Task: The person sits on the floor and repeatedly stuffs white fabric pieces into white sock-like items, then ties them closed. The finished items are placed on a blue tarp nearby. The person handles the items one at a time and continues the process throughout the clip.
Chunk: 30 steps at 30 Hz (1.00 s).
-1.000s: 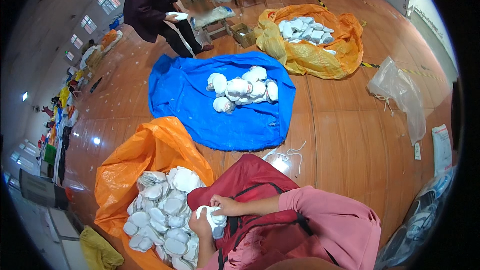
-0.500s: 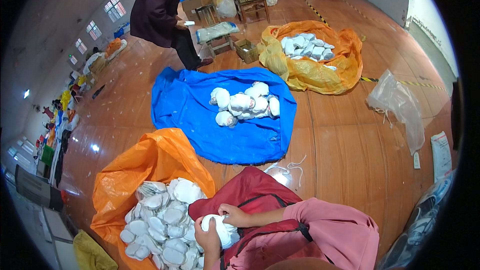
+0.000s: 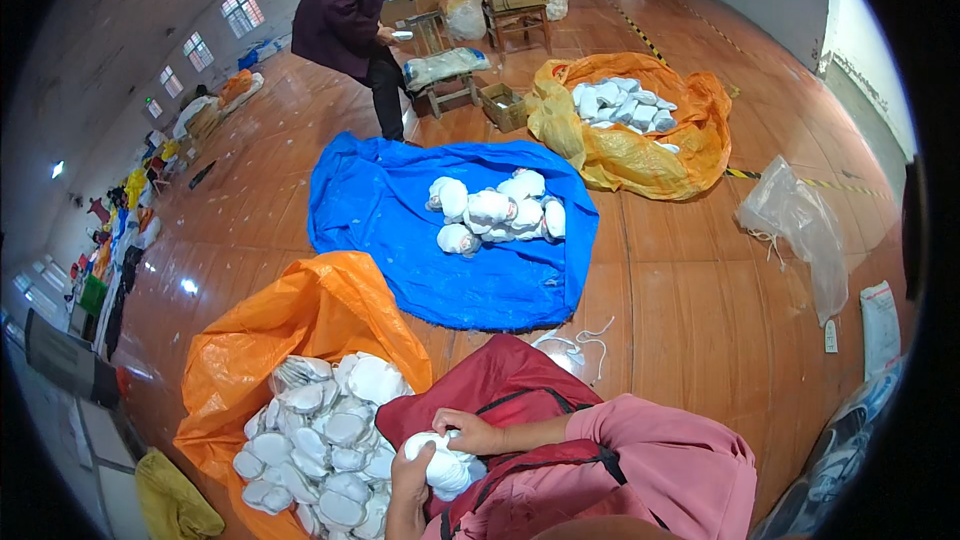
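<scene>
A bundle of white, oval cloth pieces (image 3: 452, 475) rests over my lap, on the dark red apron (image 3: 500, 365). My left hand (image 3: 410, 475) wraps round its left side, thumb on top. At the bundle's upper edge my right hand (image 3: 470, 432) pinches the white cloth with bent fingers. Just left of my hands, a heap of similar white pieces (image 3: 345, 428) fills the mouth of an orange sack (image 3: 235, 365). What exactly the pieces are, I cannot tell.
Ahead lies a blue sheet (image 3: 400, 240) bearing bundled white pieces (image 3: 492, 210). Beyond it are a yellow-orange sack (image 3: 690, 160) of white pieces, a small carton (image 3: 503, 107) and a low stool (image 3: 447, 95). Another person (image 3: 345, 15) stands there. White cord (image 3: 590, 337) lies on the floor.
Both my hands stay on the white bundle, with the right fingers shifted slightly along its top. The other person has turned and stretches an arm out toward the chairs. My view has tilted slightly.
</scene>
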### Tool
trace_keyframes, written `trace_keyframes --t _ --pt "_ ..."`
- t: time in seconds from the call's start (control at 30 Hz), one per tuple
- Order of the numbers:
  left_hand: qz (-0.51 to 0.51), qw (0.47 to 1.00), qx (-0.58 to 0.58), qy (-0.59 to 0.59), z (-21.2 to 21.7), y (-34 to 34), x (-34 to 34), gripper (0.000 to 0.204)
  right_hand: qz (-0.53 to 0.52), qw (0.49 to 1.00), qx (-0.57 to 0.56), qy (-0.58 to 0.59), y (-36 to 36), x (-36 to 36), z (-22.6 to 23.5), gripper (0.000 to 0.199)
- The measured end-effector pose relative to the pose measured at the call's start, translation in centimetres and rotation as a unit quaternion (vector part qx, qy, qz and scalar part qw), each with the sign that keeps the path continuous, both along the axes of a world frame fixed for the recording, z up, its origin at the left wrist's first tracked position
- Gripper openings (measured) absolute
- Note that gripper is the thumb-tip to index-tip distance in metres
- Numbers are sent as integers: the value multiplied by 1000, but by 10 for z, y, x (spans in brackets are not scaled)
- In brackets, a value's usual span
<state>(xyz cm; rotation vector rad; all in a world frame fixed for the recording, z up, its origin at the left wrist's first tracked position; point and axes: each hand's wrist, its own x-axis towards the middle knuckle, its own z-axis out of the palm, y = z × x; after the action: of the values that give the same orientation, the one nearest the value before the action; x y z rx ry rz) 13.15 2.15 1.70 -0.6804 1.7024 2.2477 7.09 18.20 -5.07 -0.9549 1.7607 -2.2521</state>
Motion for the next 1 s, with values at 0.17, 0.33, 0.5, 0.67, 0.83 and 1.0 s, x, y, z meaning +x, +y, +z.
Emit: trace_keyframes --t 0.17,0.33,0.5,0.67,0.83,1.0 --pt "63 997 -51 13 -8 7 7 25 34 999 14 12 6 -1 8 21" --pt "108 992 -69 17 -21 16 6 20 86 995 39 38 19 -5 12 18" --pt "141 988 -67 -2 -26 18 6 20 170 983 69 32 23 -19 4 16" --pt "113 991 -65 12 -25 14 5 21 279 948 138 -66 26 -42 6 19" --pt "74 997 -12 -6 -24 1 7 22 410 891 119 -154 29 -54 5 24" --pt "81 997 -2 -16 -35 -5 6 22 406 887 99 -199 21 -45 7 24"
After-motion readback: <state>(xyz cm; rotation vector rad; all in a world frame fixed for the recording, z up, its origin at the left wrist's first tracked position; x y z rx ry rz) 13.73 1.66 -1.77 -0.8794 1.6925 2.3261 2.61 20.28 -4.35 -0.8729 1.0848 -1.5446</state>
